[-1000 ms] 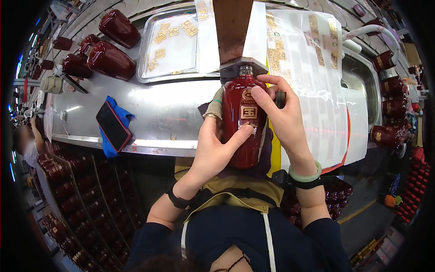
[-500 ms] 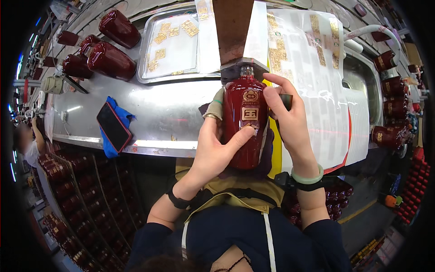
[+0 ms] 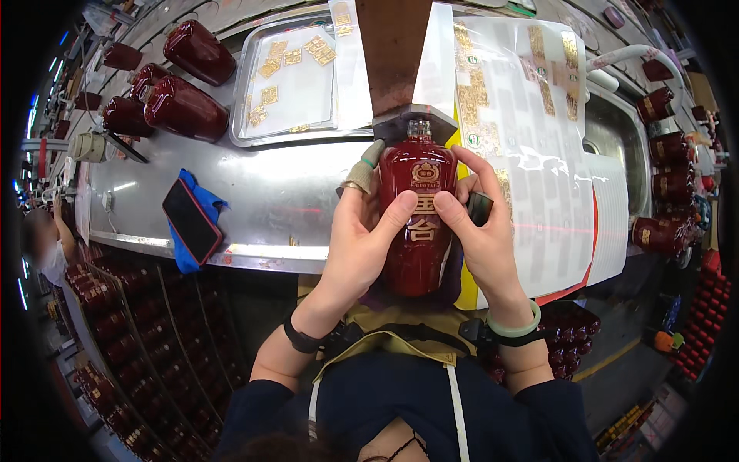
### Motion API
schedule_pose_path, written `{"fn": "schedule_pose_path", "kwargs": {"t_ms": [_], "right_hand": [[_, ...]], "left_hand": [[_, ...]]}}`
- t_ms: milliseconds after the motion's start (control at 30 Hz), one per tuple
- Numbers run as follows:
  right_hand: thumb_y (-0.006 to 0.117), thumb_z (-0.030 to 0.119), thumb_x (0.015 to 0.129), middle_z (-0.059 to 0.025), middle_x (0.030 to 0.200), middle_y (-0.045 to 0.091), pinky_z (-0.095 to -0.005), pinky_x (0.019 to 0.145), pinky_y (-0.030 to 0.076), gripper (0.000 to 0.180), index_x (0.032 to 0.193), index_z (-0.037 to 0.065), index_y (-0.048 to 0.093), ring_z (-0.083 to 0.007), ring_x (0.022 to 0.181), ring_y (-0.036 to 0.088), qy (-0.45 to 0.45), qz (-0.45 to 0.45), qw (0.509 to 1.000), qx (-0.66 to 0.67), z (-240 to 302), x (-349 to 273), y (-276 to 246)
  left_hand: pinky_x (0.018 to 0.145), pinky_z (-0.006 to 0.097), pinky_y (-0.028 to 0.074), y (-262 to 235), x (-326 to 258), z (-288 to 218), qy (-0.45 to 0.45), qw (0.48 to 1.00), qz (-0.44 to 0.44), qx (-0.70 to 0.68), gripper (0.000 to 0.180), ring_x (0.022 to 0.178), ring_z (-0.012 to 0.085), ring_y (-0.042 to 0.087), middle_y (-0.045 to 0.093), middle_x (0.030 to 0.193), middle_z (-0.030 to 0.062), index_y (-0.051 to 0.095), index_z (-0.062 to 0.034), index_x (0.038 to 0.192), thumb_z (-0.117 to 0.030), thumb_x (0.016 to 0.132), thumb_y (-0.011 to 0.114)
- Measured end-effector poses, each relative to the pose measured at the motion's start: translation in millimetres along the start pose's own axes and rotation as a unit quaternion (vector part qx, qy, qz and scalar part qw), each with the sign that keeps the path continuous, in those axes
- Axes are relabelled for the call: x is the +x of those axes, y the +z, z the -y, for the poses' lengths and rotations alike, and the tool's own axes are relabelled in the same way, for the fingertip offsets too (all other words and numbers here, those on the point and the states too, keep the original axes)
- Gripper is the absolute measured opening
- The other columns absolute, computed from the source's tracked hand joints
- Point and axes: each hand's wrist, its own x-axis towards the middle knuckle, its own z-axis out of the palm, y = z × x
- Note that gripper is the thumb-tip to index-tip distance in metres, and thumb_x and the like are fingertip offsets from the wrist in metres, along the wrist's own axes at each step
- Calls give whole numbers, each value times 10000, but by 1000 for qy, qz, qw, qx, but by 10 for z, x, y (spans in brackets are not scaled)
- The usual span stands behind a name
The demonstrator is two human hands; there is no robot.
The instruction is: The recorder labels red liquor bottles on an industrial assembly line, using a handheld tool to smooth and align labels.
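A glossy dark-red bottle (image 3: 416, 269) lies in front of me, its clear glass neck against a dark angled block (image 3: 414, 119). Gold emblem and lettering run down its front. My left hand (image 3: 362, 239) grips the bottle's left side, thumb pressed on the gold lettering; cloth finger covers show on its fingers. From the right side, my right hand (image 3: 489, 227) holds the same bottle, its thumb on the lettering too and its index finger along the shoulder. A small dark cylindrical piece (image 3: 479, 208) sits at the right fingers; I cannot tell what it is.
Left of the bottle, a phone (image 3: 192, 219) rests on a blue cloth. Beyond are a metal tray (image 3: 239, 115) with gold stickers and several red bottles (image 3: 187, 108). At right lie clear sticker sheets (image 3: 531, 192) beside a sink (image 3: 616, 131). Bottle racks (image 3: 146, 331) stand lower left.
My right hand has moved from the bottle's shoulder down around its side, with the thumb now on the lettering. My left thumb has shifted up, uncovering the lower gold character.
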Motion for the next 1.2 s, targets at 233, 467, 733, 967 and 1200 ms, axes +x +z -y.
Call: {"fn": "schedule_pose_path", "kwargs": {"t_ms": [233, 467, 733, 967, 1200], "right_hand": [[797, 198, 941, 53, 914, 409, -195, 716, 374, 630, 1479, 70, 495, -43, 805, 416, 13, -8, 1000, 11, -10, -25, 23], [746, 161, 964, 56, 919, 420, -186, 776, 369, 554, 1467, 89, 527, -37, 852, 437, 13, -11, 1000, 1, 24, -36, 32], [794, 207, 946, 64, 880, 409, -178, 657, 355, 514, 1355, 22, 543, -20, 749, 400, 31, -25, 999, 22, 95, 146, 62], [799, 219, 943, 69, 868, 407, -175, 638, 342, 453, 1275, 18, 566, -18, 745, 383, 15, -39, 999, 23, 73, 171, 99], [798, 231, 947, 68, 874, 417, -173, 635, 339, 458, 1282, 19, 568, -17, 750, 382, 17, -43, 998, 34, 51, 172, 105]], "left_hand": [[1144, 370, 429, 16, -5, 14, 8, 1000, -3, 12, 720, 1355, 212, 522, 493, 1505, 169, 244, 30, 1606, -112, 1030, 654], [1139, 370, 431, 7, -4, 16, 9, 1000, -1, 10, 710, 1347, 206, 527, 497, 1502, 167, 254, 25, 1604, -105, 1030, 651], [1137, 365, 433, 21, 5, 12, 7, 1000, -3, 3, 711, 1349, 203, 524, 498, 1501, 166, 261, 27, 1600, -102, 1025, 658], [1135, 366, 435, 14, 3, 18, 13, 1000, -7, 4, 702, 1350, 204, 522, 498, 1500, 166, 258, 35, 1598, -90, 1027, 649], [1137, 366, 434, 12, 4, 18, 16, 1000, -3, 4, 703, 1350, 207, 522, 496, 1499, 168, 260, 35, 1597, -91, 1026, 650]]}}
